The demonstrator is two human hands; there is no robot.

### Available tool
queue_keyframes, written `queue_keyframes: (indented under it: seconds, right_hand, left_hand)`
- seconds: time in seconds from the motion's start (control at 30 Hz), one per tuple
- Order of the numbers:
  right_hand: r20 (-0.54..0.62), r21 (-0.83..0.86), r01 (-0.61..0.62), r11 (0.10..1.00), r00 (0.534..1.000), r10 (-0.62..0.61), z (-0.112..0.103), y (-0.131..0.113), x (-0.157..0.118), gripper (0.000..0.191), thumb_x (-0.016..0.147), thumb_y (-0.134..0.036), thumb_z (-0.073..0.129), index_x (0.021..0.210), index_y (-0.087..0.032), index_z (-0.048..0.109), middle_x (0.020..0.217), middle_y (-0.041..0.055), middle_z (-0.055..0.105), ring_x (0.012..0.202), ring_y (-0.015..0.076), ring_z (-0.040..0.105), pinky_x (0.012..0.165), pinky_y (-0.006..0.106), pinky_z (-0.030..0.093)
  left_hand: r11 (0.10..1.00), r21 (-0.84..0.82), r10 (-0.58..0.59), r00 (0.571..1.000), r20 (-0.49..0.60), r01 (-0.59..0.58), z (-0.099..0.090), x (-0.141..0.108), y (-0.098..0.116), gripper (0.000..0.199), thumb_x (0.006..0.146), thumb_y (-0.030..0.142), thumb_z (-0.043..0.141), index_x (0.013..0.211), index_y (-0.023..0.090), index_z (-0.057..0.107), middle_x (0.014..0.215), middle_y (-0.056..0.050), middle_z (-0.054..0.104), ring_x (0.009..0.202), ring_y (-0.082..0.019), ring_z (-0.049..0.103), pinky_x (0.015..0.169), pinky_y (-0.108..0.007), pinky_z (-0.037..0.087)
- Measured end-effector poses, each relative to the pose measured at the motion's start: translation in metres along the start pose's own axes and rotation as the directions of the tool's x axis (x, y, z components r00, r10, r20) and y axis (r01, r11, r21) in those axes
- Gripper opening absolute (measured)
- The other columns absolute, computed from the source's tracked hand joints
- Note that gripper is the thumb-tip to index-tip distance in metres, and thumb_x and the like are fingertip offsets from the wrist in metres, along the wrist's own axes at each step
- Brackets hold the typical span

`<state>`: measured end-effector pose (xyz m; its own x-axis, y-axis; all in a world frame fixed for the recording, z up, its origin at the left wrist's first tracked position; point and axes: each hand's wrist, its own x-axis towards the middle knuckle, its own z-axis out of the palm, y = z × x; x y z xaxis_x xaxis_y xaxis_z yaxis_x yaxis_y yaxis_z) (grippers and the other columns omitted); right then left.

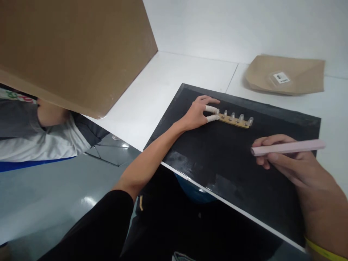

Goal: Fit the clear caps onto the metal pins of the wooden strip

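My left hand (197, 114) rests on the black mat (198, 156). Its thumb and index finger, wrapped in white finger covers, close on the left end of a narrow gold strip (231, 120). Along that strip stand several clear, nail-tip-like pieces (241, 117), with small round silvery dots at their bases. Nearer the front right, my right hand (288, 163) grips a pale pink, straight-sided pen-like stick (288, 148) between thumb and fingers. The stick lies roughly level above the mat, its dark-centred end facing left, apart from the strip.
A large brown cardboard panel (81, 47) rises at the left of the white table (163, 72). Behind the mat lies a brown paper packet (301, 74) with a label. Another person's arm (51, 114) shows below the panel at the far left.
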<state>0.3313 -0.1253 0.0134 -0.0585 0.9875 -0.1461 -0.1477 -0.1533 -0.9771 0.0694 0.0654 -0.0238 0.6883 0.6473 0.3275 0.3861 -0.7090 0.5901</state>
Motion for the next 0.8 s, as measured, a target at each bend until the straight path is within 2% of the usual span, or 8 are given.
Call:
queue_keyframes:
  seconds: [0.27,0.4,0.6,0.7,0.8]
  right_hand:
    - [0.046,-0.050,-0.019,0.999,0.999,0.021,0.004,0.003,0.004,0.026,0.075,-0.029,0.092,0.096,-0.024,0.078,0.102,0.0117,0.078,0.062,0.0208,0.074,0.045,0.025,0.059]
    - [0.063,-0.063,0.001,0.998,0.998,0.003,0.007,0.002,0.004,0.023,0.076,-0.027,0.091,0.096,-0.024,0.079,0.103,0.0113,0.078,0.064,0.0212,0.075,0.045,0.024,0.059]
    - [-0.002,-0.066,-0.019,0.998,1.000,0.019,0.006,0.001,0.008,0.026,0.072,-0.030,0.094,0.092,-0.022,0.079,0.101,0.0127,0.078,0.066,0.0209,0.074,0.046,0.022,0.058]
    - [-0.071,-0.060,-0.031,0.998,0.997,0.027,0.003,0.003,0.011,0.028,0.069,-0.030,0.097,0.089,-0.022,0.079,0.101,0.0126,0.078,0.069,0.0211,0.075,0.048,0.021,0.058]
    - [-0.119,-0.068,-0.004,0.998,0.993,-0.005,0.005,0.006,0.011,0.026,0.071,-0.028,0.096,0.089,-0.022,0.078,0.100,0.0108,0.079,0.072,0.0194,0.075,0.052,0.020,0.060]
  left_hand:
    - [0.999,0.016,0.028,0.999,-0.020,-0.027,0.004,0.000,-0.005,0.012,0.094,0.026,0.075,0.103,0.021,0.082,0.138,-0.009,0.071,0.137,-0.029,0.055,0.121,-0.053,0.043]
    - [0.998,0.050,0.044,0.998,-0.037,-0.043,0.007,0.001,-0.005,0.013,0.094,0.026,0.073,0.103,0.021,0.082,0.137,-0.010,0.071,0.135,-0.029,0.055,0.118,-0.051,0.045]
    - [0.988,0.140,0.078,0.995,-0.069,-0.068,0.013,0.000,-0.004,0.014,0.097,0.025,0.069,0.103,0.023,0.081,0.137,-0.010,0.070,0.137,-0.032,0.052,0.114,-0.055,0.043]
    - [0.987,0.143,0.091,0.991,-0.099,-0.077,0.014,0.000,-0.002,0.014,0.097,0.024,0.067,0.100,0.024,0.081,0.135,-0.009,0.071,0.136,-0.031,0.053,0.114,-0.054,0.043]
    - [0.991,0.131,0.059,0.983,-0.175,-0.036,0.011,-0.002,0.005,0.011,0.096,0.022,0.068,0.097,0.021,0.079,0.130,-0.009,0.073,0.132,-0.029,0.056,0.114,-0.051,0.044]
